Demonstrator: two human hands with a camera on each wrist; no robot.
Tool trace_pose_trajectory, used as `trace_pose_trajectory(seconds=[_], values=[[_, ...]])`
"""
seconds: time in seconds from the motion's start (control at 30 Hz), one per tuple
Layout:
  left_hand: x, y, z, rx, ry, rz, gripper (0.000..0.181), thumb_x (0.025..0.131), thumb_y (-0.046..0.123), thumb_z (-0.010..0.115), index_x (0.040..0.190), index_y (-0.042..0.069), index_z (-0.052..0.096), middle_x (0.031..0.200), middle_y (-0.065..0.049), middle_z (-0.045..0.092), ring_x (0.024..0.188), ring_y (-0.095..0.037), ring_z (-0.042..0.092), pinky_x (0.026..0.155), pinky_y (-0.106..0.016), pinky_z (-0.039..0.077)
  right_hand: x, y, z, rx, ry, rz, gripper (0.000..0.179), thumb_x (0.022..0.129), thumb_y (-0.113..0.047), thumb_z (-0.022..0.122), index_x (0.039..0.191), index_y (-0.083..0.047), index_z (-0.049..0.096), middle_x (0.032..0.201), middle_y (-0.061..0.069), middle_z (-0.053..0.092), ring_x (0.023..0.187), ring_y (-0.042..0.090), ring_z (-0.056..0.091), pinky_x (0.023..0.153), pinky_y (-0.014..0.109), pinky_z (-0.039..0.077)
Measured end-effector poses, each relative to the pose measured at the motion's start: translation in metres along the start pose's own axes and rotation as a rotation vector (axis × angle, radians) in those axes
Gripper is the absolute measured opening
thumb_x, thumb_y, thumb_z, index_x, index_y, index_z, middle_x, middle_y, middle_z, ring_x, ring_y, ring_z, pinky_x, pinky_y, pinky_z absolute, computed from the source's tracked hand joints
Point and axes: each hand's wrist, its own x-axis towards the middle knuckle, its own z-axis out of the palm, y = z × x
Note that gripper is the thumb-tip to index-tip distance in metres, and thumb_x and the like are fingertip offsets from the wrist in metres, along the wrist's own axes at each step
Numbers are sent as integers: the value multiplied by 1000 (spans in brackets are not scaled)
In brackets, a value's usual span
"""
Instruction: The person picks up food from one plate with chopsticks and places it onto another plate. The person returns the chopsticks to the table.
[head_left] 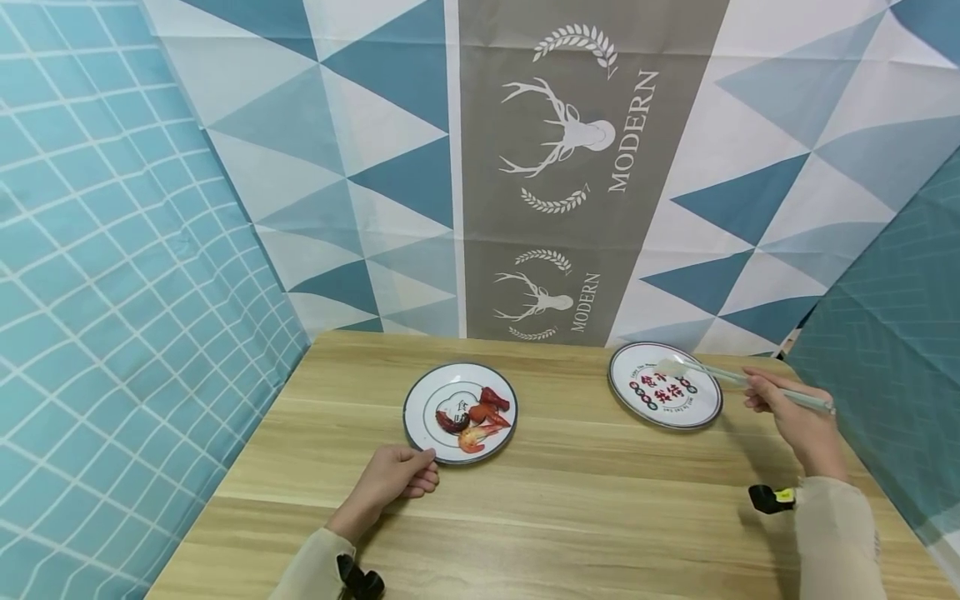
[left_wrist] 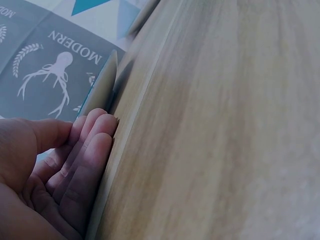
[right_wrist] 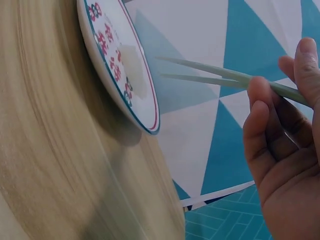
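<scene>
My left hand (head_left: 397, 475) pinches the near rim of a round white plate (head_left: 431, 408) between thumb and fingers. Reddish, shrimp-like food pieces (head_left: 483, 417) lie on that plate. In my right hand (head_left: 802, 421) is a pair of pale green chopsticks (right_wrist: 215, 70), gripped toward their rear part. Their tips are slightly parted over a second white plate (head_left: 626, 379), which bears red characters and a dark rim. A pale, whitish piece (right_wrist: 132, 72) shows against this plate just beyond the tips. Its kind is not clear, nor can I tell whether it touches the plate.
Both plates stand on a wooden table (head_left: 562, 500), the second one near the back right edge. A patterned cloth (head_left: 405, 167) with deer prints hangs behind the table. Blue cloths hang at the left (head_left: 112, 292) and right (head_left: 885, 358) sides.
</scene>
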Motion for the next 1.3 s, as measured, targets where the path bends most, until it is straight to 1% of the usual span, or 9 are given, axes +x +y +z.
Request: trace_pose_trajectory(seconds=[0.1, 0.27, 0.47, 0.57, 0.7, 0.83, 1.0, 1.17, 1.3], values=[[0, 1, 0, -1, -3, -1, 38, 103, 28, 63, 94, -7, 74, 77, -7, 76, 64, -11, 71, 62, -24, 63, 2, 4, 1, -1, -11, 8, 49, 106, -30, 57, 139, 7, 59, 85, -26, 72, 74, -2, 69, 66, 12, 58], [0, 3, 1, 2, -8, 3, 38, 103, 29, 63, 94, -6, 74, 77, -7, 76, 65, -10, 71, 62, -24, 63, 3, 10, 5, 30, 3, 23, 48, 106, -27, 58, 137, 10, 59, 85, -24, 72, 72, -2, 70, 66, 13, 59], [1, 3, 2, 10, -1, 6, 38, 103, 29, 63, 94, -6, 74, 76, -7, 76, 64, -11, 71, 61, -24, 63, 1, 12, 11, -52, 22, 79, 48, 108, -32, 53, 131, 9, 64, 82, -28, 67, 72, -4, 68, 66, 12, 58], [2, 3, 2, 8, 3, 7, 38, 103, 29, 64, 95, -7, 74, 77, -7, 76, 64, -11, 71, 62, -25, 63, -2, 10, 12, -51, 32, 108, 51, 108, -36, 53, 131, 9, 64, 81, -28, 67, 73, -3, 68, 67, 12, 58], [1, 2, 1, 16, 11, -1, 38, 103, 29, 63, 95, -7, 74, 77, -8, 76, 64, -12, 72, 61, -26, 63, -8, 2, 13, -79, -4, 113, 54, 108, -40, 51, 130, 7, 65, 83, -28, 66, 74, -2, 67, 67, 12, 57], [1, 3, 0, 20, 24, 1, 39, 104, 29, 63, 95, -7, 74, 77, -8, 76, 65, -13, 72, 61, -26, 64, -13, -9, 14, -148, -35, 69, 50, 109, -38, 50, 128, 5, 67, 83, -28, 65, 73, -2, 66, 65, 14, 56], [0, 4, -1, 25, 28, -6, 38, 103, 28, 63, 95, -7, 74, 77, -9, 76, 65, -13, 72, 62, -27, 64, -15, -21, 17, -241, -42, -14, 44, 108, -35, 54, 120, 4, 72, 79, -18, 70, 70, -4, 62, 60, 14, 51], [-1, 3, 0, 22, 22, -1, 38, 103, 28, 63, 95, -7, 74, 77, -8, 76, 66, -13, 72, 62, -26, 64, -17, -25, 28, -227, -18, -146, 30, 105, -22, 62, 110, 3, 77, 77, -6, 73, 67, -2, 61, 59, 13, 52], [0, 2, 1, 15, 16, 0, 38, 103, 28, 63, 94, -7, 74, 77, -8, 76, 65, -12, 72, 62, -26, 64, -19, -23, 35, -224, 26, -195, 22, 102, -16, 66, 103, 2, 79, 77, 11, 74, 66, -3, 60, 59, 9, 50]])
